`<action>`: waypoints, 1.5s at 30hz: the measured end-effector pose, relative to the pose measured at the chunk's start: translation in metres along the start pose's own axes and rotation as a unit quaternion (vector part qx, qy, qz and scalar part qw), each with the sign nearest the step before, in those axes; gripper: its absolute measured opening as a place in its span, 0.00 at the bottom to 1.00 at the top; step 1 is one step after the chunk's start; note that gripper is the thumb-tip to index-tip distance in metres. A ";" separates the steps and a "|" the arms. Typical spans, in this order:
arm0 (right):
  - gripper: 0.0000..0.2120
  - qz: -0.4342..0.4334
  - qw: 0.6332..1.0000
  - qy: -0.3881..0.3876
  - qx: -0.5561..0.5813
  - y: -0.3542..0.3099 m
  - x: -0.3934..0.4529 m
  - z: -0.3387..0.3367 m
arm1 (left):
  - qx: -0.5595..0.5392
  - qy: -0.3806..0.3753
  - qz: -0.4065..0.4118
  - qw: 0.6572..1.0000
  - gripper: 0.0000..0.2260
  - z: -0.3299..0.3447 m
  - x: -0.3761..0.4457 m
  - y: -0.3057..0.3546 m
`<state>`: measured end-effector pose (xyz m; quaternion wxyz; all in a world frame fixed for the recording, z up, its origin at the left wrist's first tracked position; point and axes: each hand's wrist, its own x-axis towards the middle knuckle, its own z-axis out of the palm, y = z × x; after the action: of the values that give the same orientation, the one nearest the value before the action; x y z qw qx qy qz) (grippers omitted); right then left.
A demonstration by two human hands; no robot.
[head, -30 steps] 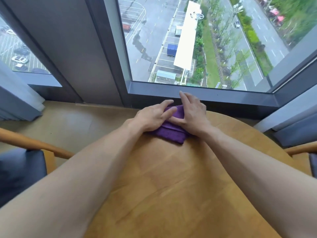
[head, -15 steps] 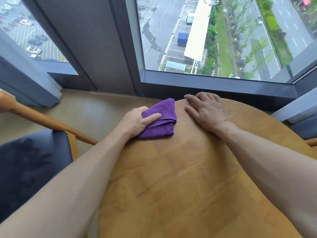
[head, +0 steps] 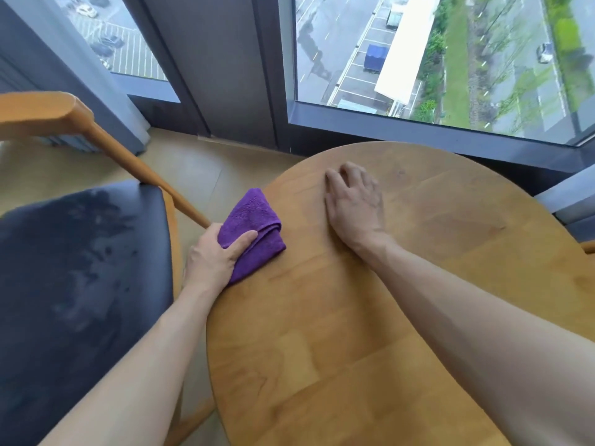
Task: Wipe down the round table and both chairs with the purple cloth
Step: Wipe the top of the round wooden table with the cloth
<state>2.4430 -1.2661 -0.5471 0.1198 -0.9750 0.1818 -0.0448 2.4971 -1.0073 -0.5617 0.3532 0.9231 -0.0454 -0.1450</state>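
Observation:
A folded purple cloth (head: pixel 252 226) lies on the left rim of the round wooden table (head: pixel 370 333), partly overhanging the edge. My left hand (head: pixel 214 255) grips the cloth, thumb on top and fingers hidden beneath it. My right hand (head: pixel 354 204) rests flat on the tabletop to the right of the cloth, fingers straight and pointing toward the window. To the left of the table stands a wooden chair with a dark blue seat (head: pixel 80 278) and a wooden armrest (head: pixel 128 156). Only a sliver of a second chair (head: pixel 587 246) shows at the right edge.
A floor-to-ceiling window with a dark frame (head: pixel 418 127) runs just behind the table. Grey curtains (head: pixel 64 91) hang at the far left and a grey curtain at the far right. Beige floor (head: pixel 193 175) shows between chair, table and window.
My left hand has dragged the cloth from the far middle of the table to its left rim. My right hand has let go of the cloth and now lies flat on the tabletop.

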 end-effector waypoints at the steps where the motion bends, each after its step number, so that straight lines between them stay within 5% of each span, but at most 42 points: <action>1: 0.18 -0.007 1.000 -0.005 0.002 -0.008 -0.010 0.001 | -0.006 0.009 -0.007 1.000 0.22 0.000 -0.007 -0.002; 21: 0.31 -0.121 0.987 -0.108 -0.010 -0.044 -0.158 -0.002 | -0.013 0.146 -0.198 0.969 0.33 0.009 -0.167 -0.021; 37: 0.26 -0.142 0.982 -0.126 0.017 -0.048 -0.244 -0.006 | -0.208 0.205 -0.268 0.918 0.22 0.054 -0.277 -0.030; 45: 0.25 -0.121 0.984 -0.121 0.050 -0.038 -0.300 -0.012 | -0.331 0.173 -0.334 0.865 0.28 0.070 -0.313 -0.020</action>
<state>2.1755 -1.1245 -0.5386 0.1830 -0.9808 0.0440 0.0507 2.1772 -0.9788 -0.5507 0.5707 0.7222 0.3782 -0.0991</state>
